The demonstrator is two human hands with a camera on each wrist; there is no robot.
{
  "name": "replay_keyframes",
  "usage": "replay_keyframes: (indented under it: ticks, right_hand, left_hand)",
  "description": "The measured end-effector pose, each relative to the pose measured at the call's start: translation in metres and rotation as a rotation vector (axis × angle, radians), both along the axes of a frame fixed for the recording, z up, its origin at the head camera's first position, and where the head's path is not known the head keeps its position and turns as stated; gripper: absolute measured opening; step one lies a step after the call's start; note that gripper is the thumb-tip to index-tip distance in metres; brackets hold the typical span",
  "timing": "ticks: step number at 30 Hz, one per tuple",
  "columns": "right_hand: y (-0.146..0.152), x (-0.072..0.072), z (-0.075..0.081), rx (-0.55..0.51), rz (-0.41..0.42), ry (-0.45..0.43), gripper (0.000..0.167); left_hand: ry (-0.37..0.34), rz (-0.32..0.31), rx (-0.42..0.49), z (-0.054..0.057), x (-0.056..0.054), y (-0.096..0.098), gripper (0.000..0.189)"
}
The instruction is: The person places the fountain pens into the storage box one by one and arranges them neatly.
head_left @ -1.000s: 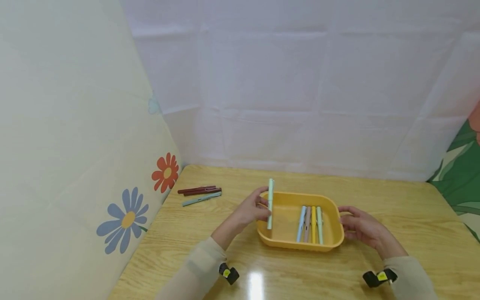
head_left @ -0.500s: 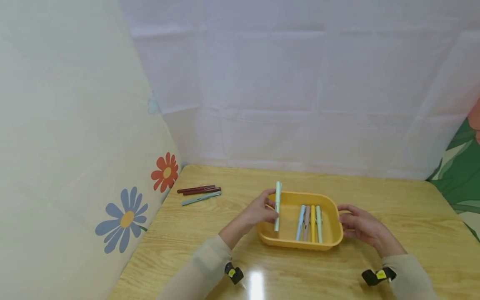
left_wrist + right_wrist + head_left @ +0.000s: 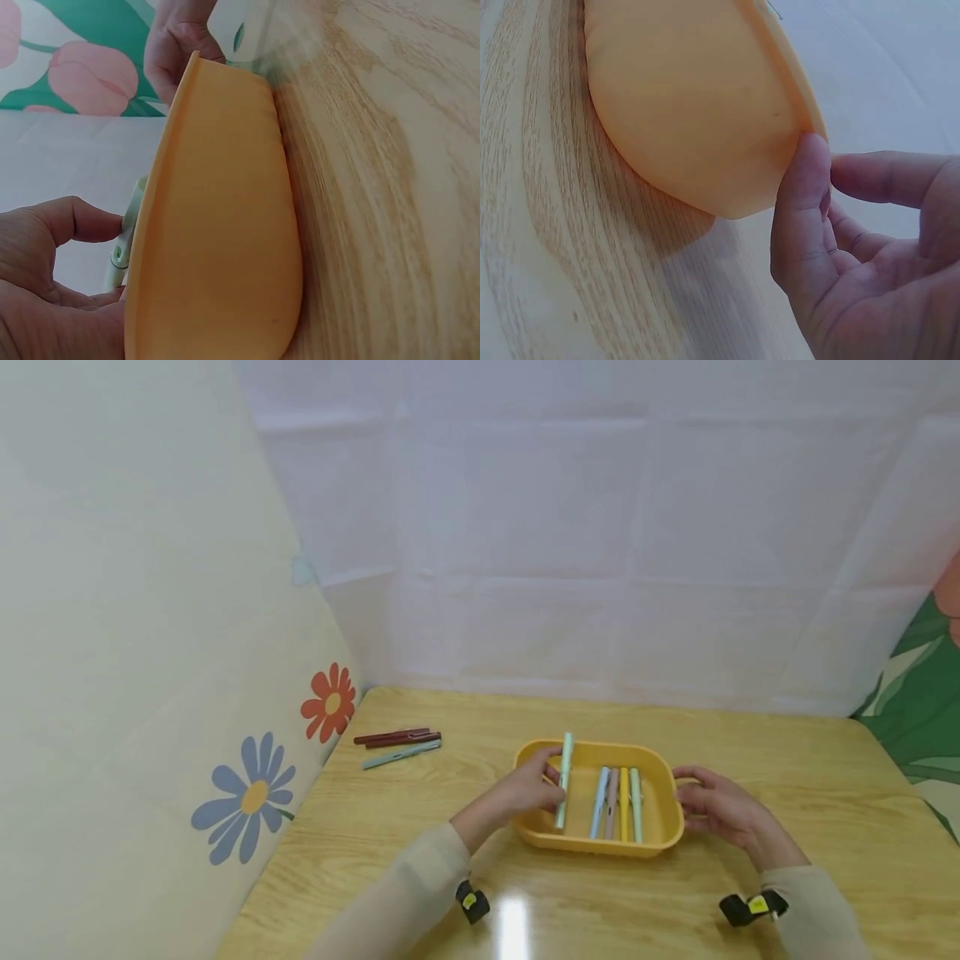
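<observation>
Fingers [image 3: 553,796] of L hand [image 3: 529,787] pinch mint pen [image 3: 566,772], closed down to pen's width; pen sits over L part of yellow tray [image 3: 592,847], can't tell if touching tray floor. R hand [image 3: 722,810] pinches tray's rim at R end. Tray's R half, side by side: lt blue pen [image 3: 599,803], mauve pen [image 3: 612,802], yellow pen [image 3: 624,802], lt green pen [image 3: 636,806]. Bench [image 3: 337,860], L of tray, well apart: 2 dk red pens [image 3: 397,742], grey-green pen [image 3: 401,755] just in front.
</observation>
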State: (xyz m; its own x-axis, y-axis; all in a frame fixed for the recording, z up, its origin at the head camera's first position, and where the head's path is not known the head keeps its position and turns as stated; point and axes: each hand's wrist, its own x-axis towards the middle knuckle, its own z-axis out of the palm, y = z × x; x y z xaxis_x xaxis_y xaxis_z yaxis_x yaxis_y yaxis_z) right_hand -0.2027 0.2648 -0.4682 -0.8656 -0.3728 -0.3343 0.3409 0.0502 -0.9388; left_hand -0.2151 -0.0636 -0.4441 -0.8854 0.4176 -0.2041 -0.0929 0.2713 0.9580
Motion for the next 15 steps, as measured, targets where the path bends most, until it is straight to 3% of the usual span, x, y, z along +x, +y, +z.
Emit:
replay_keyframes:
  ticks: [15]
  right_hand:
    - [-0.001,0.001,0.002,0.021,-0.008,0.002,0.055]
  left_hand:
    - [-0.050,-0.032,-0.116,-0.004,-0.001,0.013,0.078]
